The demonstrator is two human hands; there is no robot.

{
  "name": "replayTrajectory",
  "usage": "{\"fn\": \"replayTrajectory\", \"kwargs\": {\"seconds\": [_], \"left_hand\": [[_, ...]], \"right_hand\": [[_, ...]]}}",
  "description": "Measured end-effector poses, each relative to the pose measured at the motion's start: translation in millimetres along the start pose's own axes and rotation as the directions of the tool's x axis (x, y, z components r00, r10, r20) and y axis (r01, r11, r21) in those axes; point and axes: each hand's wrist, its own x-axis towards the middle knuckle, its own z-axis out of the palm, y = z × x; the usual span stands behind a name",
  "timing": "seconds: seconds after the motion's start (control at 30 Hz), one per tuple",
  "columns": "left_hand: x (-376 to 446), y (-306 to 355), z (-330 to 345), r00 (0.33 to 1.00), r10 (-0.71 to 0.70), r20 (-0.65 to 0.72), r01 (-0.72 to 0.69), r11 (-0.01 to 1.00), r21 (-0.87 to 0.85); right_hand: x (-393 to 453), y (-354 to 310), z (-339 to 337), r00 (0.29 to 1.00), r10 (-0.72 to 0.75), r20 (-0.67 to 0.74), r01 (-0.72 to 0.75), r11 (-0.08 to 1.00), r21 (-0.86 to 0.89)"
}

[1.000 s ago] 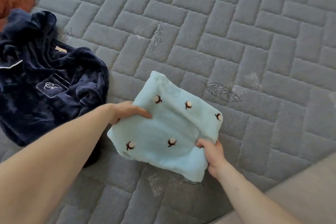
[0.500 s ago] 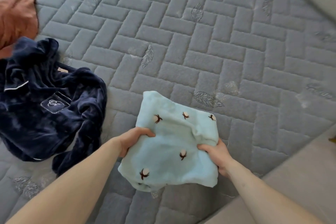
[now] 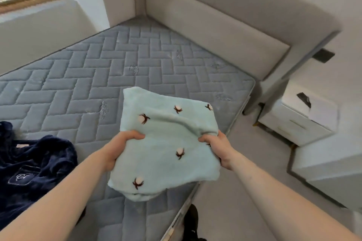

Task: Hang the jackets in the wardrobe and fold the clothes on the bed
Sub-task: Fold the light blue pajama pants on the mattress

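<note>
Folded light blue fleece garment (image 3: pixel 166 146) is squeezed by left hand (image 3: pixel 117 148) at 9 o'clock and right hand (image 3: pixel 217 146) at 3 o'clock, likely so it stays folded above the bed (image 3: pixel 98 76).

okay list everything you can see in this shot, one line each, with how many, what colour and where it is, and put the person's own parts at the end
Folded fleece garment: one, pale blue with small dark-stemmed cotton motifs, held up over the mattress's near right edge.
Velvet garment: one, navy with a light embroidered pocket, crumpled on the mattress at left.
Mattress: one, grey quilted, bare, filling the centre.
Headboard: one, beige padded, behind the mattress.
Nightstand: one, white with dark handles, right of the bed.
Shoe: one, black, on the floor beside the bed.
Left hand: gripping the fleece's left side.
Right hand: gripping its right side.
</note>
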Motion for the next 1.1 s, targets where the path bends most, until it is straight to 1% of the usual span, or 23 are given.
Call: {"fn": "replayTrajectory", "kwargs": {"seconds": [0.13, 0.33, 0.47, 0.57, 0.77, 0.93, 1.1], "left_hand": [[-22, 29, 59, 0.996, 0.045, 0.081, -0.052, 0.996, 0.078], [-32, 72, 169, 0.975, 0.102, 0.195, -0.141, 0.970, 0.198], [-29, 92, 259, 0.958, 0.126, 0.259, -0.198, 0.941, 0.274], [-29, 104, 337, 0.940, 0.127, 0.318, -0.235, 0.915, 0.327], [-36, 115, 499, 0.880, 0.149, 0.452, -0.332, 0.872, 0.360], [-30, 126, 591, 0.840, 0.154, 0.521, -0.385, 0.845, 0.371], [-22, 140, 681, 0.798, 0.112, 0.592, -0.403, 0.829, 0.387]], "right_hand": [[-53, -24, -57, 0.994, -0.085, -0.066, 0.088, 0.996, 0.034], [-105, -40, -156, 0.970, -0.154, -0.189, 0.181, 0.974, 0.138], [-134, -37, -236, 0.946, -0.140, -0.293, 0.209, 0.953, 0.219], [-152, -39, -304, 0.921, -0.159, -0.357, 0.248, 0.943, 0.221], [-194, -52, -445, 0.861, -0.191, -0.471, 0.334, 0.911, 0.243], [-221, -63, -529, 0.812, -0.222, -0.539, 0.406, 0.880, 0.248], [-243, -65, -599, 0.756, -0.213, -0.619, 0.456, 0.850, 0.264]]}}
